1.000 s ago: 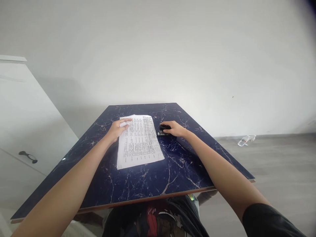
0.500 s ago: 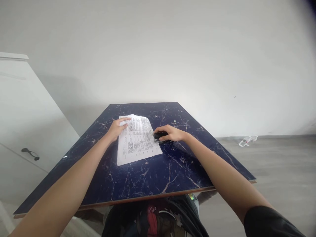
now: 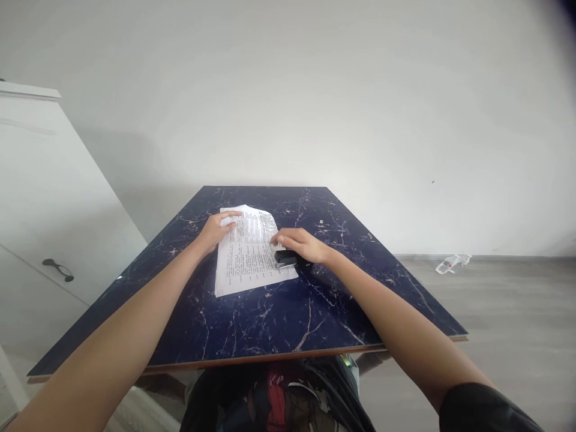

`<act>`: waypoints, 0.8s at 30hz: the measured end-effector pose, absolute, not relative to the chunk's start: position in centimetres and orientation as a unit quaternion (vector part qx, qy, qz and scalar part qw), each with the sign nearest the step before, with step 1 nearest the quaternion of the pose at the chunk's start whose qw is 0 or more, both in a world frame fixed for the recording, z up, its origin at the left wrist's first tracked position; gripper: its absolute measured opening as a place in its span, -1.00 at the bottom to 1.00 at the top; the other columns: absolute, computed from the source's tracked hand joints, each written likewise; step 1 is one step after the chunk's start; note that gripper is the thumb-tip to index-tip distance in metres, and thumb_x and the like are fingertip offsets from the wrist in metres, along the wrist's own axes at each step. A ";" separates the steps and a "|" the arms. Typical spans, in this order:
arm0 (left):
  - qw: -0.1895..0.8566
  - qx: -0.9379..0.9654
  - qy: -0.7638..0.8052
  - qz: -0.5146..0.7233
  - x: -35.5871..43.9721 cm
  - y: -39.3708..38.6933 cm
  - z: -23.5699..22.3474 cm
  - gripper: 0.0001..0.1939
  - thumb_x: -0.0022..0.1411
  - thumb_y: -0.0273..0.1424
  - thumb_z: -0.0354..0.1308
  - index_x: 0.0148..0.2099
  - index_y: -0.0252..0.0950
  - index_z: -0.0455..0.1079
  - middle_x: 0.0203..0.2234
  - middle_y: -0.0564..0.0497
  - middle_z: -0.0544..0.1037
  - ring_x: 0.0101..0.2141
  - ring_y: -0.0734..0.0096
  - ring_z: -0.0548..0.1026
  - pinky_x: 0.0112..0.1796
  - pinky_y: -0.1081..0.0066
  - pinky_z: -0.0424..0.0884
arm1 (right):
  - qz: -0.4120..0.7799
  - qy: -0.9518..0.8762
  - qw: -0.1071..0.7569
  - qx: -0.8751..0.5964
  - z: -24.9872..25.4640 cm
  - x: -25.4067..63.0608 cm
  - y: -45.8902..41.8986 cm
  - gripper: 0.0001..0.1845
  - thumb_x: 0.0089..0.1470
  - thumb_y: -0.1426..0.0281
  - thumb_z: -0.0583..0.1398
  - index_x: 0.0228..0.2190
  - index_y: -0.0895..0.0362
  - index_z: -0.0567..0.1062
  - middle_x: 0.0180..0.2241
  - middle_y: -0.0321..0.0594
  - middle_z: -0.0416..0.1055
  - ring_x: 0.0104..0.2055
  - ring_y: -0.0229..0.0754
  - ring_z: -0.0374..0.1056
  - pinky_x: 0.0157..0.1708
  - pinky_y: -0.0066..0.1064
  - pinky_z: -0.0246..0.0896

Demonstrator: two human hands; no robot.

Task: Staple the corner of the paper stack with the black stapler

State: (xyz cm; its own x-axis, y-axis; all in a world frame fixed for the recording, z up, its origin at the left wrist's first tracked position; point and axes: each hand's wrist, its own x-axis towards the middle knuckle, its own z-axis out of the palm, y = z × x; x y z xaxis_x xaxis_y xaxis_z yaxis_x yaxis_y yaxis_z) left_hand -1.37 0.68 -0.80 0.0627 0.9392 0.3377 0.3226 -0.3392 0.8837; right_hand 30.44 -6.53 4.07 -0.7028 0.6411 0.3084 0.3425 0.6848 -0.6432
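Several printed sheets of paper (image 3: 247, 258) lie on the dark blue table, with their far right corner slightly curled. My left hand (image 3: 216, 231) rests on the far left edge of the sheets, thumb and forefinger stretched out and apart on the paper. A black stapler (image 3: 285, 258) sits at the right edge of the paper, its front end over the sheets. Just above and behind the stapler is my right hand (image 3: 302, 242), fingers loosely extended over the paper and not wrapped round it. Whether the palm touches the stapler's back end is hidden.
The marble-patterned table (image 3: 270, 330) stands against a plain wall. A small light piece (image 3: 321, 222) lies on its far right part. To the left is a white cabinet (image 3: 45, 180) with a dark handle (image 3: 58, 270). Crumpled clear plastic (image 3: 452, 263) lies on the floor at right.
My right hand has loosened from the stapler and risen above it. The stapler has shifted slightly left and nearer, over the paper's edge. My left hand stays on the sheets.
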 end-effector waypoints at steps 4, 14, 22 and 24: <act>0.316 0.654 0.487 0.485 -1.4 0.7 -0.9 -0.55 0.09 -0.22 0.34 0.05 -0.16 0.58 0.13 -0.13 0.52 0.00 0.04 0.53 0.01 0.11 0.43 | 0.158 -0.851 0.363 -0.345 3.9 29.1 -7.3 -0.42 0.44 0.10 -0.18 -0.01 0.12 0.51 0.01 -0.08 0.47 0.07 -0.02 0.34 0.08 -0.16 0.21; 0.277 0.650 0.488 0.512 -1.2 0.9 -1.2 -0.57 0.10 -0.32 0.32 0.05 -0.21 0.58 0.10 -0.12 0.54 0.03 0.04 0.51 0.01 0.16 0.43 | -0.075 -0.891 0.100 -0.436 1.1 25.3 -9.3 -0.54 0.41 0.28 -0.13 0.02 0.10 0.48 0.02 -0.04 0.45 -0.01 0.05 0.37 -0.06 -0.11 0.23; 0.280 0.644 0.485 0.521 -1.1 0.8 -1.1 -0.60 0.09 -0.32 0.33 0.02 -0.20 0.60 0.09 -0.11 0.55 0.02 0.06 0.52 0.04 0.16 0.41 | -0.074 -0.895 0.077 -0.432 1.1 24.7 -9.7 -0.56 0.39 0.24 -0.08 -0.04 0.18 0.49 -0.02 0.07 0.45 0.01 0.13 0.34 -0.05 -0.06 0.20; 0.281 0.647 0.484 0.517 -1.2 0.8 -1.1 -0.59 0.08 -0.29 0.34 0.01 -0.20 0.60 0.08 -0.11 0.56 0.01 0.05 0.52 0.03 0.16 0.41 | 0.023 -0.913 0.120 -0.390 2.1 26.1 -9.0 -0.54 0.41 0.15 -0.10 0.03 0.11 0.45 0.02 -0.02 0.44 0.03 0.05 0.34 -0.03 -0.13 0.21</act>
